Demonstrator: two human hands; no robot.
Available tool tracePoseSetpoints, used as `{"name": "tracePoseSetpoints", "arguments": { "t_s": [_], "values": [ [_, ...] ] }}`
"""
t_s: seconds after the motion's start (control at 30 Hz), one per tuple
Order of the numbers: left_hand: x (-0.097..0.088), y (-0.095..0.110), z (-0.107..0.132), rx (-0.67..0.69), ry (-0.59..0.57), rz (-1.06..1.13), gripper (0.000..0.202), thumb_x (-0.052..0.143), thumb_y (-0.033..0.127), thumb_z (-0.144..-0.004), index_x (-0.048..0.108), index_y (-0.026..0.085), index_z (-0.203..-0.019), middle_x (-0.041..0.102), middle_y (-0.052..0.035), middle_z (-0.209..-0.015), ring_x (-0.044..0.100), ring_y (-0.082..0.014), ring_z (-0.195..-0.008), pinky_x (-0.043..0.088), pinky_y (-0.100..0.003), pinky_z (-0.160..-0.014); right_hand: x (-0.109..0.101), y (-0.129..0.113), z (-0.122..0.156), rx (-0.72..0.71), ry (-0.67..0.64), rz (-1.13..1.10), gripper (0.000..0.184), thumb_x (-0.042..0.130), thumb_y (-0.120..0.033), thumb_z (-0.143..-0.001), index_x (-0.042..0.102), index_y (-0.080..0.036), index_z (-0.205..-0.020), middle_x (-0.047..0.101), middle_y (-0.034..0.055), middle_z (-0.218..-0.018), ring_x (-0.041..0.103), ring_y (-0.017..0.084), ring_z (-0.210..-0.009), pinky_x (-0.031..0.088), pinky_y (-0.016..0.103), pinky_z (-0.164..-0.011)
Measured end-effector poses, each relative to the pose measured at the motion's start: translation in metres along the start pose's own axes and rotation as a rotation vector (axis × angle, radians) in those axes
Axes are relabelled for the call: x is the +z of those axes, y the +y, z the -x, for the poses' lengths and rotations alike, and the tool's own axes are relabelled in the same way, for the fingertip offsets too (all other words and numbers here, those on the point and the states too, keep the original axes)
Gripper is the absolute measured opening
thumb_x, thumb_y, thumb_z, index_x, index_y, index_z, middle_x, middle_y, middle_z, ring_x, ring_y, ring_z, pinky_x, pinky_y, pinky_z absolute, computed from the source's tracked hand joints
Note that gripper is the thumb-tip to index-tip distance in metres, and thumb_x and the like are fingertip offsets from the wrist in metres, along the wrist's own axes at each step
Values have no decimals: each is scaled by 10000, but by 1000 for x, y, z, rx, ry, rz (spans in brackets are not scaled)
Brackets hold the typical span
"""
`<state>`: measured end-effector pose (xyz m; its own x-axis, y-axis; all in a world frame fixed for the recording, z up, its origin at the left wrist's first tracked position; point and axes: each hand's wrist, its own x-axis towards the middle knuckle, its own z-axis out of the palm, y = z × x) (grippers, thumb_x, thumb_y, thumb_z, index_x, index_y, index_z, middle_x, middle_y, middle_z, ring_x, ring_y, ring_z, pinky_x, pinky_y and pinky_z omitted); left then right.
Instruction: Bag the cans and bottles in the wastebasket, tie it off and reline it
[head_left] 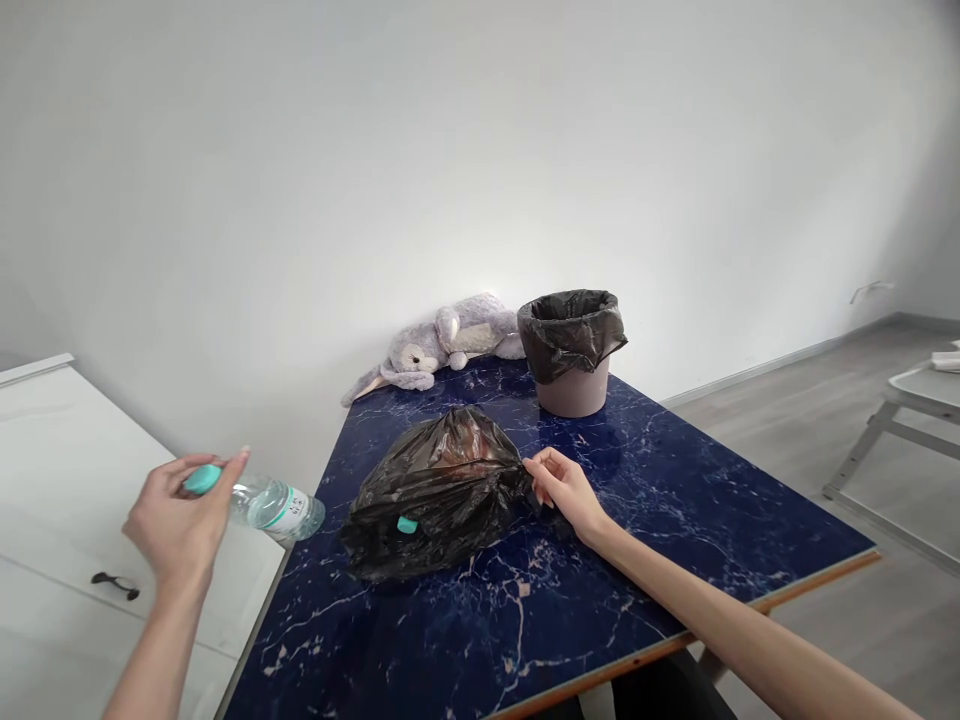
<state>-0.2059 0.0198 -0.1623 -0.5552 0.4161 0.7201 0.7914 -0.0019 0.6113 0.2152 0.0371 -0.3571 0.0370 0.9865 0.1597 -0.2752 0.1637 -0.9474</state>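
At the left, my left hand (180, 510) grips a clear plastic water bottle (289, 512) by its turquoise cap. The bottle lies tilted nearly sideways, its base pointing right over the table's left edge. My right hand (564, 490) pinches the gathered neck of a full black garbage bag (431, 500) resting on the table. Through a gap or thin spot in the bag's front, a turquoise cap (407, 524) shows. Something reddish-brown is faintly visible through the film near the top; I cannot make out what it is.
A pinkish trash bin (574, 392) with a black liner stands on the blue marbled table (570, 640) at the back right. Beside it a grey plush rabbit (442, 345) lies against the wall. A white cabinet (97, 480) is at the left, a folding chair (900, 420) at the right.
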Motion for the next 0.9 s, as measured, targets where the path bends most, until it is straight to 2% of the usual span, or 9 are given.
{"name": "tracePoseSetpoints", "arguments": {
  "t_s": [0.1,0.23,0.37,0.5,0.57,0.63,0.73,0.8,0.9],
  "values": [
    [17,-6,4,-82,-83,4,455,888,483,-652,730,197,-969,781,-28,-949,719,-228,-916,562,-400,-980,-1,1,-1,0,-2,6,546,769,-731,-809,577,-220,-801,571,-40,-584,472,102,-469,319,243,-468],
    [29,-8,12,-60,-144,-24,409,856,485,-704,724,211,-977,783,-27,-985,720,-227,-971,541,-379,-994,-2,2,-1,2,-5,13,543,768,-728,-810,578,-219,-803,575,-41,-583,464,98,-465,321,244,-473],
    [29,-9,13,-46,-253,-94,510,852,581,-696,712,229,-1037,774,-22,-1006,688,-229,-926,541,-370,-910,-1,2,0,7,-16,19,536,760,-725,-821,575,-222,-805,578,-41,-586,470,100,-474,324,245,-479],
    [23,-5,15,35,-339,-248,693,794,724,-675,684,208,-1124,694,-48,-920,651,-277,-858,534,-459,-926,0,2,1,19,-53,25,524,756,-718,-828,570,-228,-809,579,-44,-568,466,108,-469,336,249,-482],
    [19,-1,22,116,-315,-278,807,766,755,-675,641,180,-1227,661,-94,-1023,643,-323,-953,529,-491,-941,1,3,2,25,-81,26,523,760,-717,-821,568,-231,-807,578,-47,-557,469,112,-464,348,252,-485],
    [12,3,34,216,-194,-265,906,745,747,-701,560,141,-1349,601,-161,-1192,601,-368,-1119,529,-489,-942,2,4,2,29,-109,27,524,763,-717,-815,564,-233,-805,580,-49,-552,475,115,-461,354,253,-485],
    [0,3,63,345,4,-148,703,679,631,-820,557,136,-1303,585,-130,-1118,614,-301,-1030,536,-395,-864,3,4,3,34,-135,33,524,770,-713,-808,561,-233,-802,580,-52,-552,476,113,-456,344,250,-477],
    [-6,-1,86,424,-180,-118,365,603,536,-903,642,205,-1052,591,-30,-856,594,-207,-752,505,-314,-742,3,4,4,37,-141,35,524,763,-714,-815,561,-230,-800,579,-53,-554,476,108,-455,335,248,-472],
    [-8,-7,119,501,-799,-225,306,528,492,-969,682,262,-839,642,-1,-755,602,-173,-653,456,-275,-650,4,3,3,49,-137,25,540,752,-729,-813,557,-226,-793,586,-50,-571,481,101,-457,329,244,-467]
  ]
}}
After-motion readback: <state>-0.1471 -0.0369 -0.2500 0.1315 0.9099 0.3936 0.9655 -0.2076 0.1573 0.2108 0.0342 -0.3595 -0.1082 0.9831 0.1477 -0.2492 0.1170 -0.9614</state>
